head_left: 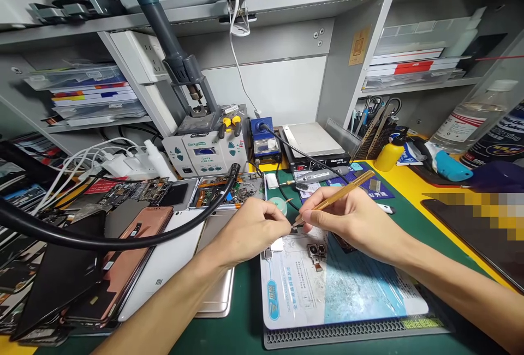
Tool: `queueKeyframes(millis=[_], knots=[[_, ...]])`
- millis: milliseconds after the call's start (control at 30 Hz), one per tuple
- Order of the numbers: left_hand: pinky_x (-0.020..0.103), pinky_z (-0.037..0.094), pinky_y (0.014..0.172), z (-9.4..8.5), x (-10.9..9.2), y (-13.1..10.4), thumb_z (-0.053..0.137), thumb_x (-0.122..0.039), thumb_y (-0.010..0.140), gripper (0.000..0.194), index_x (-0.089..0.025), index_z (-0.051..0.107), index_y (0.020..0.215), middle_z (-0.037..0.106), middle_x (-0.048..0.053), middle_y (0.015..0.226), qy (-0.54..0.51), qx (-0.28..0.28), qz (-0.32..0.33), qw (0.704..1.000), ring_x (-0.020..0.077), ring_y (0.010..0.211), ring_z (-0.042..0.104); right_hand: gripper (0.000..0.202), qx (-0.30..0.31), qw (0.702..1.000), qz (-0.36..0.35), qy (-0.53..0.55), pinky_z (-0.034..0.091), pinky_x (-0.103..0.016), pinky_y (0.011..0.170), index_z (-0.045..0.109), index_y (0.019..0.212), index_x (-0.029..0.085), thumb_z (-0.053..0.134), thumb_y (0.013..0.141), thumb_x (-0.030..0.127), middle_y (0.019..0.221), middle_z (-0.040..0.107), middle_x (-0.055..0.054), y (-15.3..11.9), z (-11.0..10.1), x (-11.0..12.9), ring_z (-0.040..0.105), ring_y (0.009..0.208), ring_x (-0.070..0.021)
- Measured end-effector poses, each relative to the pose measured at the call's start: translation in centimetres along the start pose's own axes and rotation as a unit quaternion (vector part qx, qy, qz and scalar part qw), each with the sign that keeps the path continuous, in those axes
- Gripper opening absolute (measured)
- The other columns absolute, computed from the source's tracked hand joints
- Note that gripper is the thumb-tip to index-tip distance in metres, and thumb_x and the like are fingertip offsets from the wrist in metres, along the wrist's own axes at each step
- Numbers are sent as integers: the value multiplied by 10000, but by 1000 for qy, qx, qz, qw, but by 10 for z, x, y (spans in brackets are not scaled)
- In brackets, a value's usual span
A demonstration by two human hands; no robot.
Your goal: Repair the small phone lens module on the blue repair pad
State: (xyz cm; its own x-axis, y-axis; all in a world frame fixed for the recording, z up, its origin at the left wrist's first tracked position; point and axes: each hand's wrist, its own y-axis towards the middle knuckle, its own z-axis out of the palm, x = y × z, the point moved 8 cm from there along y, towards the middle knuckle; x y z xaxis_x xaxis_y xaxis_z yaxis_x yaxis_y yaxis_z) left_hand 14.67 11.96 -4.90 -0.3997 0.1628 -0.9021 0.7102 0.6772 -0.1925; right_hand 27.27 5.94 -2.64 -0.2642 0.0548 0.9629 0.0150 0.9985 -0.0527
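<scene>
The right hand [347,213] is gripping a gold tool [347,191], its fingers clamping the shaft and its tip pointing down to the left. The left hand [257,229] is reaching in from the left, its fingers curling together beside that tip. A small dark part [293,230] is sitting right where the tip and the left fingers are meeting; whether those fingers are pinching it, I cannot tell.

Both hands are working above the far edge of a white and blue sheet [303,300], which is lying over a grey mat [319,338] on the green counter [241,333]. Nearer on the sheet, a camera part [316,254] is resting between the forearms.

To the left, several phones [159,273] are lying in a pile, with a black hose [135,243] arching across them. Farther back, yellow-handled pliers [230,124] are resting on a grey machine [207,156]. On the far right, a yellow bottle [388,152] is standing.
</scene>
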Motion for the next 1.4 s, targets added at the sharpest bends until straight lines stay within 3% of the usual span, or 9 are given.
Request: queueKeyframes(millis=[367, 933, 1100, 1400], knots=[[245, 323, 501, 1, -2, -1, 581, -227, 714, 117, -168, 653, 643, 535, -31, 591, -2, 3, 3, 1000, 121, 561, 467, 110, 5, 1000, 9, 7, 388, -236, 542, 650, 827, 156, 637, 866, 258, 697, 680, -16, 1, 1, -2, 550, 615, -132], [250, 328, 511, 1, 0, -1, 582, -222, 719, 116, -167, 660, 651, 583, -14, 659, 0, 0, -1, 1000, 121, 588, 474, 98, -1, 1000, -1, 9, 411, -240, 570, 651, 817, 155, 635, 860, 242, 701, 679, -19, 1, 0, -1, 569, 641, -139], [254, 314, 501, 1, 0, -2, 574, -219, 722, 122, -168, 654, 645, 554, -22, 619, -3, 6, -4, 1000, 118, 563, 454, 109, 2, 1000, 12, 7, 349, -225, 496, 645, 822, 153, 626, 875, 246, 688, 667, -6, 1, 1, -2, 502, 556, -103], [260, 333, 527, 0, 1, 0, 575, -208, 721, 122, -163, 653, 639, 579, -12, 676, -7, 14, -2, 1000, 121, 601, 459, 106, 6, 1000, -7, -2, 353, -230, 524, 660, 831, 140, 614, 878, 222, 705, 677, -21, 1, 1, -1, 512, 595, -112]])
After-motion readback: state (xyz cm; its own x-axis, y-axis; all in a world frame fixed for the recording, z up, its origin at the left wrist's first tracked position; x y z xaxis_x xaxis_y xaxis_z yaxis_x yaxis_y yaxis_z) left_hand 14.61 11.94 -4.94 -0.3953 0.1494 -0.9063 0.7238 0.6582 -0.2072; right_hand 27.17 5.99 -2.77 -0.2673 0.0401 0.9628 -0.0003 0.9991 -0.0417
